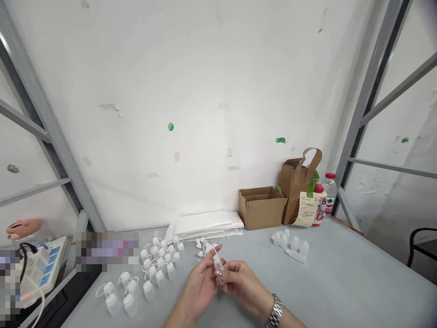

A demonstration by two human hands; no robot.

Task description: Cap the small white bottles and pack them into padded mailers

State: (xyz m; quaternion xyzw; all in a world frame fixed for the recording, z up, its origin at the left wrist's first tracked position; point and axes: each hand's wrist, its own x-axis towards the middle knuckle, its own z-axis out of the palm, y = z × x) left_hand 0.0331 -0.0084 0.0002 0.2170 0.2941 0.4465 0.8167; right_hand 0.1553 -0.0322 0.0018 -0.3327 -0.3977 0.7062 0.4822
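The left hand (200, 280) steadied a bottle (219, 266) while the right hand (241, 277) pinched it (loose caps (206, 248) lay beyond), apparently mid-capping, with a firm push likely needed next.

left hand (202, 281) — palm upturned, fingers partly extended | right hand (239, 279) — thumb and fingers pinched | side by side

Rear of worktop (348, 273), along white wall (205, 86): stack of flat white packets (205, 222); to its right, open cardboard box (262, 215), brown paper bag (289, 193) fronted by printed slip (305, 212), red-capped clear bottle (329, 187). Far left: power strip (51, 263). Far right: black chair (428, 248), partly cropped.
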